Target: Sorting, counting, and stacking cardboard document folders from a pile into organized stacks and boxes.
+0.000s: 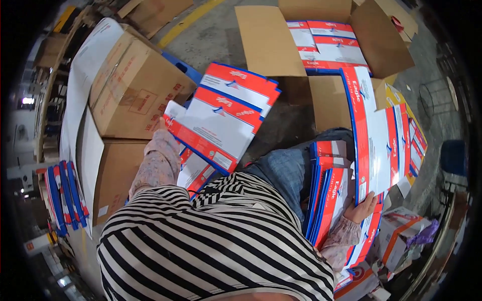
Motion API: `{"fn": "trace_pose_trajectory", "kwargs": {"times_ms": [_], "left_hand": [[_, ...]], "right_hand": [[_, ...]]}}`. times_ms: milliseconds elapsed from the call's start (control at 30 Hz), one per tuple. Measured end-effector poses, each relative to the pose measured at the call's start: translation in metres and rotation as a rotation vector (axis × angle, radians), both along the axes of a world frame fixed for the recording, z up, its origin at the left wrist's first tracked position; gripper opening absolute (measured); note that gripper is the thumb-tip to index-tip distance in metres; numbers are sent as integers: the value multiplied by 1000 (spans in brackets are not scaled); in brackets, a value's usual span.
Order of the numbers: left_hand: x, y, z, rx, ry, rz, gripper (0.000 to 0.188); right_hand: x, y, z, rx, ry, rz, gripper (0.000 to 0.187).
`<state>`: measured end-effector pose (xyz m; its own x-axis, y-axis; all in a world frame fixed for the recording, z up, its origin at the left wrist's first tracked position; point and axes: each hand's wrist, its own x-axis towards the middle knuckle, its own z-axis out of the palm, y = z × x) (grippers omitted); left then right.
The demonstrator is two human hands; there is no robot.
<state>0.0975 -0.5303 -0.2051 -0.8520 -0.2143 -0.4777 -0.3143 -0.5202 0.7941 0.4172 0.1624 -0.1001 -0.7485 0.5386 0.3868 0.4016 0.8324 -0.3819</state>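
Observation:
On the left, my left hand [161, 125] is at the edge of a red, white and blue flat-folded carton [216, 125], closed on its left corner beside a white flap. Its fingertips are partly hidden by the carton. Another flat carton [236, 80] lies overlapped at its far side, and more show beneath. My right hand [362, 208] grips the near end of a long flat carton [370, 135] in the same colours, which slants up toward the open box. Below my right hand, a stack of flat cartons [326, 200] stands on edge beside my leg.
An open brown box [268, 42] at the far right holds packed cartons [335, 47]. Large closed brown boxes [133, 95] stand at left, with a bundle of flat cartons [65, 195] behind them. More cartons [401, 135] lie at right, near a white and orange box [396, 238].

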Motion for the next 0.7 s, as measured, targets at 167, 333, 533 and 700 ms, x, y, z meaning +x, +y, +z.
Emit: {"fn": "trace_pose_trajectory", "kwargs": {"times_ms": [167,333,533,700], "left_hand": [[9,-56,-60,-79,-68,59,43],[22,-70,-137,-152,-160,134,44],[0,-104,-180,-249,-258,176,45],[-21,-48,-172,-266,-389,47,46]], "right_hand": [[-5,4,-1,-489,261,-133,36],[-14,-10,25,-819,419,-233,24],[7,5,4,132,-26,44,65],[5,-9,11,243,-97,-66,42]]}}
